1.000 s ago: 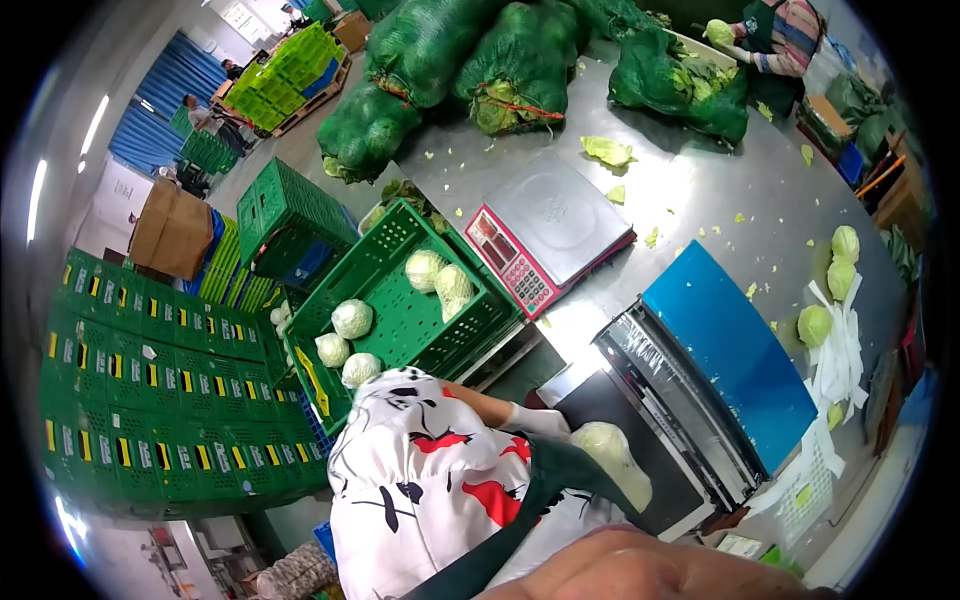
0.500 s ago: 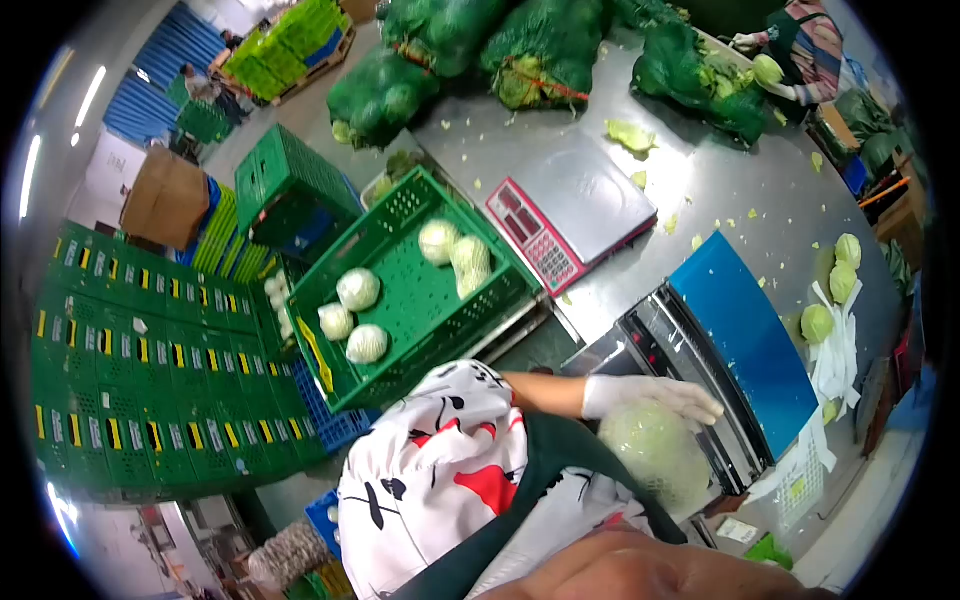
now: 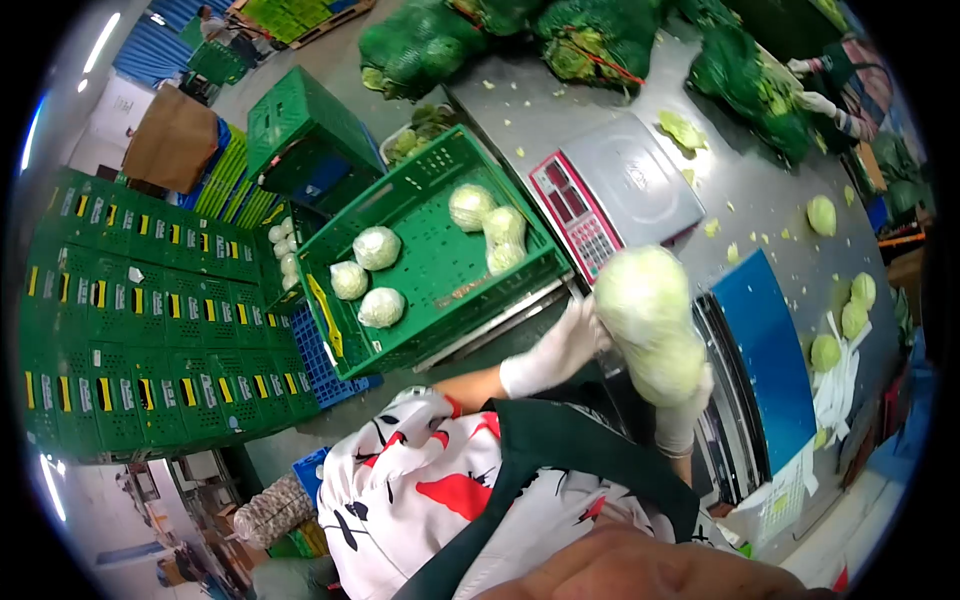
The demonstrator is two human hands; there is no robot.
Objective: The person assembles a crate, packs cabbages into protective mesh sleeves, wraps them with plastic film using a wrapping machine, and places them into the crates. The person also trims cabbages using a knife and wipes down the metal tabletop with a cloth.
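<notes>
Shiny grey metal worktop (image 3: 775,190) | right white-gloved hand (image 3: 682,418): grip curls round film-wrapped pale-green cabbages (image 3: 650,315), raised near red-and-grey scale (image 3: 632,190) | left white-gloved hand (image 3: 558,350): extends to their side, cannot tell how closed.

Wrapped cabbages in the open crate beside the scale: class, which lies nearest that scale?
The elongated one; the other four are rounder and farther from the scale.

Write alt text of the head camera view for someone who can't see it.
Gloved right hand holds what look like two pale green cabbages, the gloved left hand beside them, near a scale on a metal table; a green crate holds more.
</notes>
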